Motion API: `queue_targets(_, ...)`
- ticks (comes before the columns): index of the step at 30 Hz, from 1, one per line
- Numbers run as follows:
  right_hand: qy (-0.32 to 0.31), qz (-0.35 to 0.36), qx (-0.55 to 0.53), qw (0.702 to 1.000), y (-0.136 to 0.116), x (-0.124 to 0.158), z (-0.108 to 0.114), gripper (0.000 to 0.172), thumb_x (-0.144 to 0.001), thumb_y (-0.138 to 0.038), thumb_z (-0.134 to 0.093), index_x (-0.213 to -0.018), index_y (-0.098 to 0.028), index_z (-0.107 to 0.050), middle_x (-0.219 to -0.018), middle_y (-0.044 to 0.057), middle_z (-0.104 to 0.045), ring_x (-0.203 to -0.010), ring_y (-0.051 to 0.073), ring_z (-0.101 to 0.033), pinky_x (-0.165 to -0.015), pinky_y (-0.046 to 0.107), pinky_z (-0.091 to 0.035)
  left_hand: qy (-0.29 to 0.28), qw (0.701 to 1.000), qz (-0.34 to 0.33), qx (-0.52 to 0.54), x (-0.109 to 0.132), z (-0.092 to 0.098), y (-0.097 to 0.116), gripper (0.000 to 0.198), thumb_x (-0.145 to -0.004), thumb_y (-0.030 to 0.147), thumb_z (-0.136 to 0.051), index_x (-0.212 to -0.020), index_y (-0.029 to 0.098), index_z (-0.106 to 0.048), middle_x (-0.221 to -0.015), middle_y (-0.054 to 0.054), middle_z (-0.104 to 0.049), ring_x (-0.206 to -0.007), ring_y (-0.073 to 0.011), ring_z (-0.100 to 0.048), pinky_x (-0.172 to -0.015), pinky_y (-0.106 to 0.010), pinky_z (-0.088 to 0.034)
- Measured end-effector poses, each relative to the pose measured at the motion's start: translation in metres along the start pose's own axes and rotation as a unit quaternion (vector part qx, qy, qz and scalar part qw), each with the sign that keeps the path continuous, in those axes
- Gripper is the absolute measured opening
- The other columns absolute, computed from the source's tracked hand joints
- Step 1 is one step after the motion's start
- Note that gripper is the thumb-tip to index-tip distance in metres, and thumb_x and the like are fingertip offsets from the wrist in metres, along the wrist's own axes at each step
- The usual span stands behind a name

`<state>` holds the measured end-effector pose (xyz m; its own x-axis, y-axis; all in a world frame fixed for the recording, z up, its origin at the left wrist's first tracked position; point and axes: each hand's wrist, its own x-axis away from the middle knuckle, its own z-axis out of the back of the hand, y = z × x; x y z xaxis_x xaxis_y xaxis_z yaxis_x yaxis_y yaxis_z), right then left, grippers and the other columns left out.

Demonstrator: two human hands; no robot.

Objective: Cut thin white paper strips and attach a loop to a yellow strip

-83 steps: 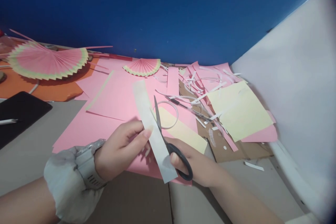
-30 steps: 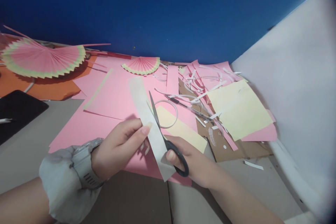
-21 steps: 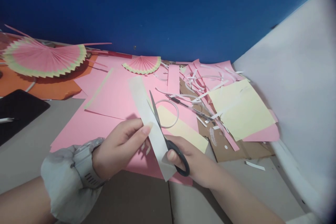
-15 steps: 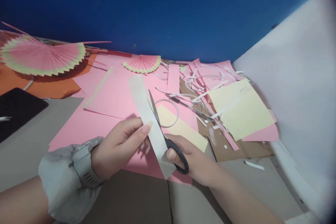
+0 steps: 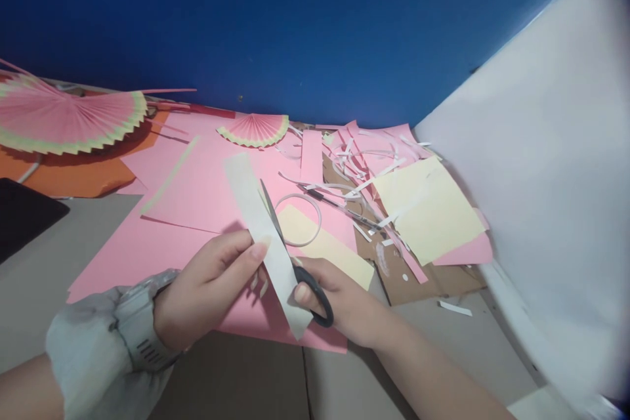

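Note:
My left hand (image 5: 207, 289) pinches a long pale paper strip (image 5: 260, 230) between thumb and fingers, holding it tilted above the pink sheets. My right hand (image 5: 344, 302) grips black-handled scissors (image 5: 315, 289), thumb through a loop. The blades (image 5: 270, 210) run up along the strip's right edge. A watch and a grey cuff sit on my left wrist.
Large pink paper sheets (image 5: 191, 197) cover the table. Two pleated pink-and-green fans (image 5: 63, 119) (image 5: 253, 129) lie at the back by a blue wall. Yellow sheets (image 5: 426, 207), white and pink scraps (image 5: 364, 157), a pen (image 5: 339, 203) and a thin ring (image 5: 298, 220) lie to the right. White board (image 5: 541, 177) at right.
My view has shifted, so everything sits a little further left and lower. Both hands keep the same hold on the strip and the scissors; the blades stay along the strip's edge.

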<state>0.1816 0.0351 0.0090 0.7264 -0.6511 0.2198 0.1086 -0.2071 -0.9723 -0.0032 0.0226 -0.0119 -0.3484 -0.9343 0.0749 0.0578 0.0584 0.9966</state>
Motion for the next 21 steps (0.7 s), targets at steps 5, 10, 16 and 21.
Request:
queue_targets(5, 0.005, -0.009, 0.002, 1.000, 0.0012, 0.0005, 0.0005, 0.037, -0.083, -0.051, -0.051, -0.081, -0.014, -0.058, -0.075, -0.001, -0.044, -0.070, 0.012, -0.039, -0.071, 0.024, -0.036, -0.002, 1.000, 0.004, -0.005, -0.0001, 0.0001, -0.0003, 0.034, -0.092, 0.035, -0.037, -0.065, 0.018, -0.048, -0.060, 0.002, -0.050, -0.057, -0.0105, -0.047, -0.056, -0.022, -0.039)
queue_targets(10, 0.002, -0.015, 0.001, 1.000, 0.0004, 0.0011, 0.0003, 0.038, -0.083, -0.051, -0.051, -0.084, -0.014, -0.058, -0.079, 0.000, -0.045, -0.074, 0.013, -0.039, -0.071, 0.024, -0.034, -0.009, 1.000, 0.009, 0.009, -0.0009, -0.0001, -0.0008, 0.034, -0.092, 0.036, -0.037, -0.066, 0.017, -0.049, -0.060, 0.002, -0.050, -0.057, -0.0106, -0.047, -0.056, -0.022, -0.039)
queue_targets(16, 0.005, -0.037, 0.013, 0.999, 0.0009, 0.0006, -0.0009, 0.041, -0.080, -0.057, -0.052, -0.077, -0.015, -0.052, -0.073, -0.002, -0.040, -0.069, 0.012, -0.035, -0.067, 0.024, -0.034, 0.005, 1.000, -0.019, 0.001, 0.0018, 0.0024, -0.0029, 0.032, -0.090, 0.039, -0.040, -0.069, 0.017, -0.051, -0.064, 0.000, -0.050, -0.064, -0.0132, -0.049, -0.060, -0.024, -0.041)
queue_targets(21, -0.027, -0.063, 0.019, 0.997, 0.0024, 0.0012, -0.0014, 0.045, -0.079, -0.060, -0.049, -0.072, -0.017, -0.041, -0.068, -0.004, -0.033, -0.061, 0.010, -0.030, -0.055, 0.022, -0.026, 0.097, 0.995, -0.011, 0.018, 0.0023, 0.0007, -0.0029, 0.032, -0.089, 0.040, -0.042, -0.067, 0.018, -0.050, -0.061, 0.003, -0.048, -0.058, -0.0112, -0.046, -0.056, -0.022, -0.041)
